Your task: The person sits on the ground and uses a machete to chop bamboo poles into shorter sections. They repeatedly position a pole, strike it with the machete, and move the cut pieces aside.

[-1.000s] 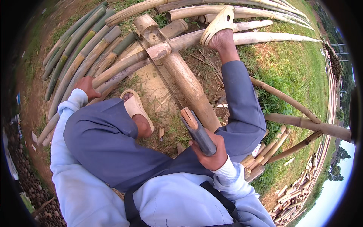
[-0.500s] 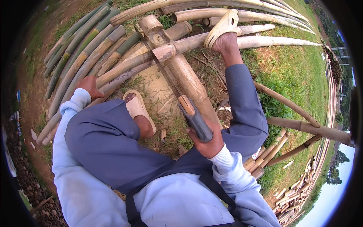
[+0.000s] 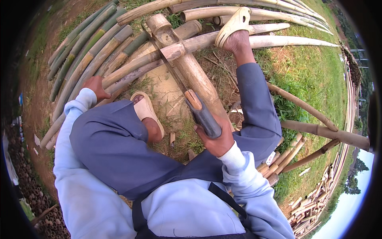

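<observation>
1. The bamboo pole (image 3: 131, 68) slants from left of centre to the upper middle, the blade of a saw (image 3: 195, 100) lying across it; it looks stiff, hollow, fairly light and smooth enough to roll, best held on its bare length, away from the teeth.
2. The right hand (image 3: 219, 137), centre, is wrapped around the saw's dark handle.
3. The left hand (image 3: 94, 86), left of centre, lies on the pole, thumb out; how far its fingers close cannot be told.
4. A thick notched log (image 3: 199, 79) lies beneath the pole; a sandalled foot (image 3: 234, 34) presses near the upper middle.
5. Around: dusty, grassy ground (image 3: 159, 89), green poles (image 3: 75, 55) upper left, cut pieces (image 3: 310, 209) lower right.
</observation>
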Demonstrator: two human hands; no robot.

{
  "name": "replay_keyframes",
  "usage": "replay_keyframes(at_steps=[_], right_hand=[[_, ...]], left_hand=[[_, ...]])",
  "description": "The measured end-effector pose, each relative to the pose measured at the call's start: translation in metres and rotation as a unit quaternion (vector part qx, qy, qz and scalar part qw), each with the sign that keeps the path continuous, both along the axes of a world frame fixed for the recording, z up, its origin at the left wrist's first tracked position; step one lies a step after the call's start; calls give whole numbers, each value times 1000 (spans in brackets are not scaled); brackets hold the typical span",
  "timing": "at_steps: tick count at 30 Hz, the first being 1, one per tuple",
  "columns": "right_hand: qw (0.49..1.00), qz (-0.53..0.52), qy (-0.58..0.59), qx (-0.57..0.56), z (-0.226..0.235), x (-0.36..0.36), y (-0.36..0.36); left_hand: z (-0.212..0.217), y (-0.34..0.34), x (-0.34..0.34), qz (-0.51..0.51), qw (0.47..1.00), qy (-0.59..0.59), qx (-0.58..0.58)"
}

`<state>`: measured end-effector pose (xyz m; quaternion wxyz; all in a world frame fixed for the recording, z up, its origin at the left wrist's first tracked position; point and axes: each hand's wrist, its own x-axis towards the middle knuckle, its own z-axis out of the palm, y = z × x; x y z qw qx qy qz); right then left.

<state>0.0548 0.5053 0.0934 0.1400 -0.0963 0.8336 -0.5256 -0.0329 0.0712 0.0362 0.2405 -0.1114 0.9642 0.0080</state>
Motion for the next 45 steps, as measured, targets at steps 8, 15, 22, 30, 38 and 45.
replay_keyframes(at_steps=[8, 15, 22, 30, 38, 45], right_hand=[[998, -12, -61, 20, 45, 51, 45], [1000, -5, -14, -11, -5, -9, -11], [994, 1, -81, 68, 62, 76, 61], [1000, -13, -26, -2, -12, 8, 1], [997, -12, -74, 33, 61, 79, 56], [999, -17, -19, -33, -20, -19, -15]], left_hand=[[-14, -12, 18, -23, 997, 71, 5], [-12, -16, 5, -30, 998, 41, 32], [1, -3, 12, -15, 999, 46, 19], [-13, -15, 5, -11, 998, 58, 37], [2, -6, 10, -15, 999, 36, 6], [-12, -7, 5, -22, 998, 50, 17]])
